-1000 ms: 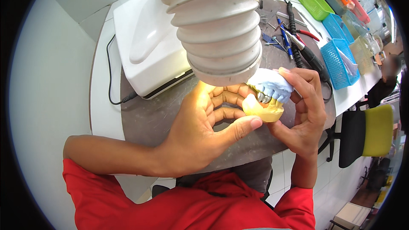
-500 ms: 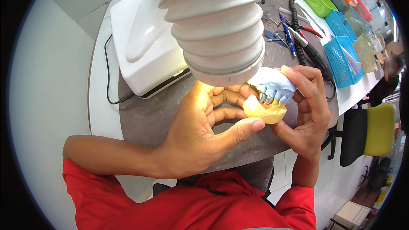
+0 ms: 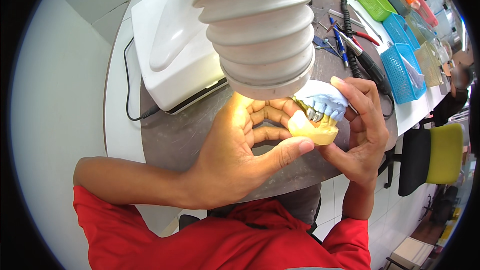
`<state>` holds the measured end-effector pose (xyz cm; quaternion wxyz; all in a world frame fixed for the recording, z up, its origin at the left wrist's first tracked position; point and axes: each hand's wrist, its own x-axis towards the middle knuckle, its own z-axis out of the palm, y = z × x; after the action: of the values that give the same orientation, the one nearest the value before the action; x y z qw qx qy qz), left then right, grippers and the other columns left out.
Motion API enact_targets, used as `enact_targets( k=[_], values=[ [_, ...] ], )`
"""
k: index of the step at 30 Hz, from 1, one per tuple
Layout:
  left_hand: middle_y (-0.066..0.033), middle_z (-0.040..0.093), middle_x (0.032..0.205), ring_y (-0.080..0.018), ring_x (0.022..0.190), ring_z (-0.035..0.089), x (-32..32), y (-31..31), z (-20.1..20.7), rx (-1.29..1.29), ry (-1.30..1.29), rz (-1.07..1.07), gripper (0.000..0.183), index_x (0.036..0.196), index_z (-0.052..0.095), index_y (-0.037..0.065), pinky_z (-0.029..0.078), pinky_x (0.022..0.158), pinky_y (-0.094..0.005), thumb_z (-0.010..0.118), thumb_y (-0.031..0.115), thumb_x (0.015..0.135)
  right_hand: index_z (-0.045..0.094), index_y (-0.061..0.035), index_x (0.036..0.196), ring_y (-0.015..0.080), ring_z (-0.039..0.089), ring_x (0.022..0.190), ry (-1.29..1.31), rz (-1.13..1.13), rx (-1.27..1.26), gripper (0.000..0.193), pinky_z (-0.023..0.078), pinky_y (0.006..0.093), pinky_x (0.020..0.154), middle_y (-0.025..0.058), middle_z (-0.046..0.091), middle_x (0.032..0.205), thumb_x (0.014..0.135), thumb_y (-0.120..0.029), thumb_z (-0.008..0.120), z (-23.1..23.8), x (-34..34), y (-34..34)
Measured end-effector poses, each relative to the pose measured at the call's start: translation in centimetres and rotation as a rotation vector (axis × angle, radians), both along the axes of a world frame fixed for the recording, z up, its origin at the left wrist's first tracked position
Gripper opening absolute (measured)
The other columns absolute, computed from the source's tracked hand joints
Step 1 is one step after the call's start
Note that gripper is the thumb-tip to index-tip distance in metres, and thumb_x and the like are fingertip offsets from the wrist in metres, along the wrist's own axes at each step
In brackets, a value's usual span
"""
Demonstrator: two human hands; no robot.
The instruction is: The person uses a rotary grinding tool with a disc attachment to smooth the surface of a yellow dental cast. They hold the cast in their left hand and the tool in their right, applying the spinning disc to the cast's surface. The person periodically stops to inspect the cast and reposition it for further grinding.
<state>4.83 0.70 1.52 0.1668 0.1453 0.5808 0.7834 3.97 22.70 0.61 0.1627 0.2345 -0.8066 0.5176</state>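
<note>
Little had moved since the earlier pictures: both hands kept the dental model [image 3: 316,115] at the same place under the wide mouth of the white ribbed suction hose [image 3: 257,30], only the view shifted slightly. At the upper right of the frame a blue basket [image 3: 400,70] on the counter [image 3: 175,140] held something pale, which I could not tell; a green basket [image 3: 374,0] stood behind it, its content not visible. The model sat at the centre right, blue half above, yellow half below, teeth meeting between them; its long axis ran from lower left to upper right. The left hand [image 3: 240,155] closed its grip on the yellow half, thumb pressing the lower edge. The right hand [image 3: 362,135] wrapped its grip around the blue half. The hose mouth hung just above the model, so little room was free upward. A white machine [image 3: 170,55] stood at the upper left, and hand tools [image 3: 350,35] lay near the baskets.
</note>
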Motion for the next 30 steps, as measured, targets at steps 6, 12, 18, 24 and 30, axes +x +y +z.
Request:
enact_targets(
  k=[6,12,18,24,30],
  values=[
    [-0.0181,0.050,0.132,-0.0216,0.120,0.059,-0.4,-0.2,0.6,0.007,-0.123,-0.028,0.066,0.141,0.031,-0.005,0.051,0.103,-0.0350,0.071,-0.004,0.089,0.064,-0.0032,0.131,0.0249,0.063,0.112,-0.032,0.027,-0.051,0.071,0.052,0.0339,0.096,0.0166,0.061,0.126,0.063,-0.008,0.082,0.1,-0.1,-0.2],
    [-0.0180,0.050,0.133,-0.0228,0.121,0.059,-0.1,0.3,0.1,0.024,-0.054,0.024,0.069,0.141,0.031,-0.004,0.051,0.104,-0.0360,0.074,-0.003,0.088,0.064,-0.0055,0.129,0.0224,0.065,0.103,0.041,-0.028,0.089,0.069,0.052,0.0328,0.085,0.0130,0.067,0.119,0.063,-0.012,0.084,0.4,-0.2,-0.1],
    [-0.0161,0.050,0.133,-0.0247,0.123,0.058,-0.3,0.2,0.2,-0.021,-0.082,0.021,0.071,0.141,0.032,-0.004,0.051,0.105,-0.0373,0.077,-0.001,0.086,0.064,-0.0063,0.124,0.0219,0.065,0.097,0.111,-0.142,0.189,0.066,0.050,0.0316,0.077,0.0106,0.068,0.113,0.063,-0.016,0.087,0.7,0.1,-1.2],
    [-0.0162,0.055,0.131,-0.0242,0.124,0.059,-0.9,-0.1,0.6,0.028,-0.190,0.038,0.063,0.137,0.040,-0.006,0.050,0.107,-0.0369,0.077,0.003,0.087,0.059,-0.0037,0.129,0.0232,0.063,0.108,0.035,-0.077,0.125,0.074,0.049,0.0333,0.084,0.0141,0.065,0.123,0.067,-0.029,0.091,0.2,0.1,-1.2],
    [-0.0167,0.059,0.130,-0.0212,0.121,0.060,-1.3,-0.1,0.3,0.071,-0.123,0.060,0.055,0.134,0.047,-0.006,0.048,0.107,-0.0353,0.076,0.005,0.089,0.049,0.0006,0.136,0.0249,0.056,0.125,-0.276,0.060,-0.202,0.067,0.045,0.0374,0.103,0.0189,0.057,0.136,0.084,-0.028,0.081,0.0,0.6,-0.7]
  ],
)
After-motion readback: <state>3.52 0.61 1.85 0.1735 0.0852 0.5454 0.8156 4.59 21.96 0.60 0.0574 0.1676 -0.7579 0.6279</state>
